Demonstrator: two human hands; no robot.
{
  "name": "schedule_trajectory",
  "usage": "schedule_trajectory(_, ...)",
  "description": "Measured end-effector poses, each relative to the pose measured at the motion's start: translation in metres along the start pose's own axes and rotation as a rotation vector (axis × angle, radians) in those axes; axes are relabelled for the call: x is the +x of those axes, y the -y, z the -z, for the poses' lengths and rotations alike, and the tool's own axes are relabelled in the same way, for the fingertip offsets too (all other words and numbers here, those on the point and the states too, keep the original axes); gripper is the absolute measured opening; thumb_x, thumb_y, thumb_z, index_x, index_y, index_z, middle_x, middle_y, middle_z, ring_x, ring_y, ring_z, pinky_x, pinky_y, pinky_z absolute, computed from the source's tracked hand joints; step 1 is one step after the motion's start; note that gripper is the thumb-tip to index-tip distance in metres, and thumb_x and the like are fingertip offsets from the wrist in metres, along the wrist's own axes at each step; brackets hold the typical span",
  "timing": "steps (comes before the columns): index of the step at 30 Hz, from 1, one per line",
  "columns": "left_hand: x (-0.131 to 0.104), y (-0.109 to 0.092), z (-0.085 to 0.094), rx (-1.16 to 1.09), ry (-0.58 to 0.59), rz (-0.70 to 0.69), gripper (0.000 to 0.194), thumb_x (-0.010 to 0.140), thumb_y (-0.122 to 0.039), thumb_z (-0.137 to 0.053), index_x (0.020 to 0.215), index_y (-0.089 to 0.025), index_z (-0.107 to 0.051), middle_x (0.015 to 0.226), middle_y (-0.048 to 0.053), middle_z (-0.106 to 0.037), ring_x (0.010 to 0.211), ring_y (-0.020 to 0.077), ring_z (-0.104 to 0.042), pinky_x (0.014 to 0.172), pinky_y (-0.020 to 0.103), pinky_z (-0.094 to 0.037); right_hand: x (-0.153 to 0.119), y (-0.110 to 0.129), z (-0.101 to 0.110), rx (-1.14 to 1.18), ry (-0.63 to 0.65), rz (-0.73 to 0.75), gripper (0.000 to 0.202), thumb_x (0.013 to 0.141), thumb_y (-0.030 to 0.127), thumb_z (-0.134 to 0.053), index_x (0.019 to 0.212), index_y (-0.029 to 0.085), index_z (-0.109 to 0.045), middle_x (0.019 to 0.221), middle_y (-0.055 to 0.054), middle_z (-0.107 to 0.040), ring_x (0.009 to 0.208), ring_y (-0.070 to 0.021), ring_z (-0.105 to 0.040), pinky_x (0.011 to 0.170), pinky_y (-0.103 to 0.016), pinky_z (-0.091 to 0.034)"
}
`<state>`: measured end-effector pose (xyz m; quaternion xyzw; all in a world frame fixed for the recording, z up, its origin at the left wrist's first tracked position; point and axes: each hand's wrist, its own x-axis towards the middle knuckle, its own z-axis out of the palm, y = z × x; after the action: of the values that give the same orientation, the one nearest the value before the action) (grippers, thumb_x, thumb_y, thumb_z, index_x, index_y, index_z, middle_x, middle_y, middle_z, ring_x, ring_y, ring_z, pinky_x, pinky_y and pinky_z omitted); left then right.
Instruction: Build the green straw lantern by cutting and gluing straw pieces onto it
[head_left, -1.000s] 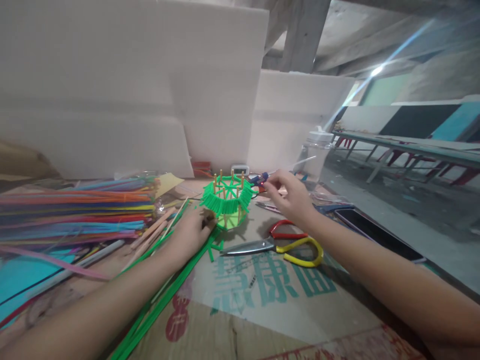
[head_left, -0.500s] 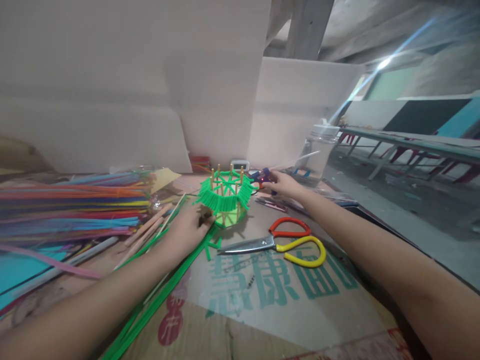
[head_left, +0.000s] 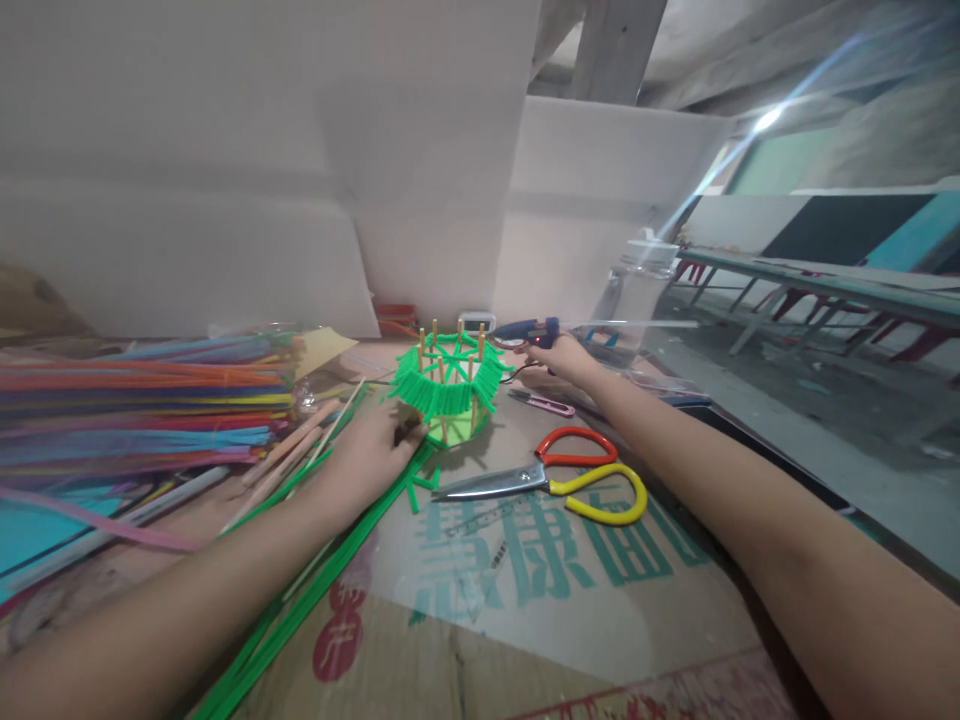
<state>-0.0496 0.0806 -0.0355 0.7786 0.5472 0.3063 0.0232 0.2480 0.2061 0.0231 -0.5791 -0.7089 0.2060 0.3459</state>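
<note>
A small round model of green pipe cleaners (head_left: 450, 395) stands on the board, with short wooden posts rising through its fringed ring and a light-green base below. At its left lower edge, my left hand (head_left: 371, 450) is closed with curled fingers on the base; the fringe partly hides the fingertips. My right hand (head_left: 562, 360), beyond the model on the right, grips a dark blue hot glue gun (head_left: 544, 332) with a small red light. A pale glue stick (head_left: 637, 323) sticks out from the gun's back. Scissors (head_left: 551, 475) with red and yellow handles lie in front of the model.
Bundles of coloured pipe cleaners (head_left: 150, 400) lie on the left. Long green pipe cleaners (head_left: 300, 625) run under my left arm. Pink thread snips (head_left: 541, 403) lie below the glue gun. A clear bottle (head_left: 637, 290) stands at back right, before white panels (head_left: 600, 200).
My right hand has raised and turned the glue gun, so its nozzle points left and the glue stick lies nearly level. My left hand stays at the model's edge.
</note>
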Motion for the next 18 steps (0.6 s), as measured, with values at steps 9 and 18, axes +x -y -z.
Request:
schedule_trajectory(9,0.0,-0.009,0.008,-0.019,0.05,0.005,0.028,0.091,-0.038,-0.051,0.075,-0.019,-0.064,0.07,0.004,-0.064,0.068,0.0207,-0.059,0.06,0.03,-0.039,-0.099,0.035,0.029,0.308,-0.269,0.208,0.028,0.085,0.043,-0.063,0.097,0.018,-0.067,0.09,-0.007,-0.074,0.079,-0.0201,-0.07,0.07,-0.032,-0.055)
schedule_trajectory(18,-0.002,-0.011,0.009,-0.068,0.095,0.036,0.028,0.089,-0.04,-0.052,0.084,-0.018,-0.067,0.077,0.006,-0.07,0.072,0.0227,-0.063,0.062,0.031,-0.043,-0.16,0.035,0.02,-0.036,-0.113,0.347,0.013,0.081,0.037,-0.067,0.076,0.025,-0.064,0.075,-0.001,-0.068,0.068,-0.0214,-0.065,0.063,-0.035,-0.053)
